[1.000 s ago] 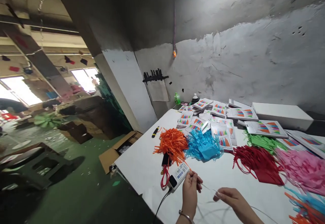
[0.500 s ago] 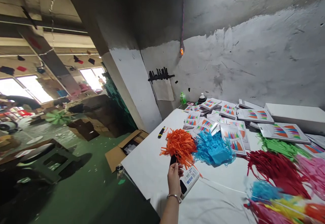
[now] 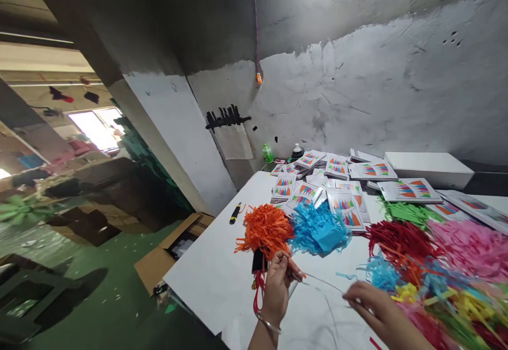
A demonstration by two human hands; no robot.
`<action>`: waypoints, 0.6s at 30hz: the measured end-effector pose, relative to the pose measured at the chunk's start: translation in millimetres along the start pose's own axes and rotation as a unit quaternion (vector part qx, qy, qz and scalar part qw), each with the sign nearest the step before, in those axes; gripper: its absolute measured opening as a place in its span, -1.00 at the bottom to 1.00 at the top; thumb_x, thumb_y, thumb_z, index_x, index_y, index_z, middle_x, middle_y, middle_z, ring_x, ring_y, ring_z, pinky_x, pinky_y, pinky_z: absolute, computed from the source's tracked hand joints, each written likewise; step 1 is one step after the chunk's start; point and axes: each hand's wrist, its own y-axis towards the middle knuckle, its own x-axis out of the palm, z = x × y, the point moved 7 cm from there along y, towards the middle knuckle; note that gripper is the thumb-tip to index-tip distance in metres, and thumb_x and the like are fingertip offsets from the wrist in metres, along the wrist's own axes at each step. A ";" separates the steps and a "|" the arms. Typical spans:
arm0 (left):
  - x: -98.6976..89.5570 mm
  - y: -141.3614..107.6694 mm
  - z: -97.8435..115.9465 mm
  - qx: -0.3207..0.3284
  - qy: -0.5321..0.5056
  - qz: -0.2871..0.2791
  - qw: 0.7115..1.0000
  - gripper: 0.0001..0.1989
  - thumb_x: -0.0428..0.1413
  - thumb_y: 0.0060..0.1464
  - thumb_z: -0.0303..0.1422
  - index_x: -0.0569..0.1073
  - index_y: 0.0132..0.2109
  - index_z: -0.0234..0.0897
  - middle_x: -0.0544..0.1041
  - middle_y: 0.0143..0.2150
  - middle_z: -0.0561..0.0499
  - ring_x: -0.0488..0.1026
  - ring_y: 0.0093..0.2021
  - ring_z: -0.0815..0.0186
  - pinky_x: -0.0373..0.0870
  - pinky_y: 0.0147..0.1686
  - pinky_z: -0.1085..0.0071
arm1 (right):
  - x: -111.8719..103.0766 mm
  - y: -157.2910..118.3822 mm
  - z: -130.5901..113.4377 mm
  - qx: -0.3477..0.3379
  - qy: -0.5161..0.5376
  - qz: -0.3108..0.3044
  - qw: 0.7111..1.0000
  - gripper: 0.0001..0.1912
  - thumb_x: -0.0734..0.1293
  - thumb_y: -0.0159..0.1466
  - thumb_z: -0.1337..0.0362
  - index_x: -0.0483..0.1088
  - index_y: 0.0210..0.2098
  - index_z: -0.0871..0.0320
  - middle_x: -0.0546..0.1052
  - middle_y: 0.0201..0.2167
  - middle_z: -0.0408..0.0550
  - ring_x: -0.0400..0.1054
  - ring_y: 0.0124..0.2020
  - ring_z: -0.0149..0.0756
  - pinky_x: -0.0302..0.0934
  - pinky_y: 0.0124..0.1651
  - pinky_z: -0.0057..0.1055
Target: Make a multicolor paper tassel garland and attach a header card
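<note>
Soft, fairly bright light falls on the white desk (image 3: 206, 270) and the pale lower wall (image 3: 381, 85), with a brighter patch high on the wall. The upper corner and the pillar sink into dark grey. Daylight glares through the window (image 3: 95, 127), burnt out to white. The green floor (image 3: 119, 297) is dim, with a dark stool shadow. The far left is smeared and soft; the right hand (image 3: 369, 302) blurs slightly, while the packets (image 3: 341, 207) look fairly crisp. Wide-angle stretching slants the edges.
</note>
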 end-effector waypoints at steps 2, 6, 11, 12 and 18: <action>16.3 -8.0 -1.3 -0.013 0.002 -0.037 0.999 -0.71 0.24 0.11 -0.14 0.36 -0.31 -0.23 0.47 -0.51 0.12 0.39 -0.55 0.42 0.35 -0.51 0.49 | 1.0 25.3 -21.7 0.024 0.093 -0.027 0.995 -0.69 0.22 0.29 0.04 0.52 -0.10 -0.11 0.59 -0.06 0.04 0.44 0.02 0.01 0.32 0.12 -0.02; 38.2 -16.7 -3.4 -0.028 0.024 -0.082 0.996 -0.69 0.24 0.11 -0.13 0.34 -0.31 -0.24 0.48 -0.46 0.12 0.31 -0.63 0.51 0.21 -0.64 0.57 | 27.2 53.5 -54.8 0.029 0.175 -0.115 0.977 -0.78 0.37 0.18 0.07 0.57 -0.24 -0.02 0.66 -0.26 -0.06 0.51 -0.17 -0.10 0.38 -0.05 -0.20; 25.4 -11.4 8.5 -0.026 0.047 -0.063 0.997 -0.64 0.25 0.09 -0.10 0.30 -0.33 -0.24 0.46 -0.48 0.17 0.13 -0.70 0.63 -0.02 -0.71 0.67 | 25.7 59.1 -14.3 0.089 0.193 -0.067 0.975 -0.58 0.22 0.25 -0.08 0.48 -0.46 0.10 0.42 -0.68 -0.21 0.32 -0.62 -0.34 0.23 -0.52 -0.41; 17.7 -9.6 13.9 -0.021 0.050 -0.052 0.997 -0.64 0.25 0.09 -0.11 0.30 -0.33 -0.25 0.45 -0.48 0.18 0.11 -0.70 0.65 -0.04 -0.70 0.68 | 7.7 57.4 3.8 0.107 0.181 -0.029 0.977 -0.55 0.20 0.25 -0.10 0.46 -0.45 0.11 0.44 -0.65 -0.18 0.34 -0.60 -0.33 0.24 -0.50 -0.39; -21.5 -3.7 49.4 0.021 0.081 -0.001 0.997 -0.65 0.26 0.08 -0.13 0.30 -0.31 -0.24 0.45 -0.45 0.20 0.09 -0.65 0.66 0.02 -0.64 0.71 | -159.0 10.5 97.1 0.237 -0.062 0.200 0.949 -0.46 0.02 0.32 0.00 0.51 -0.39 0.12 0.54 -0.48 0.18 0.47 -0.44 -0.06 0.32 -0.32 -0.05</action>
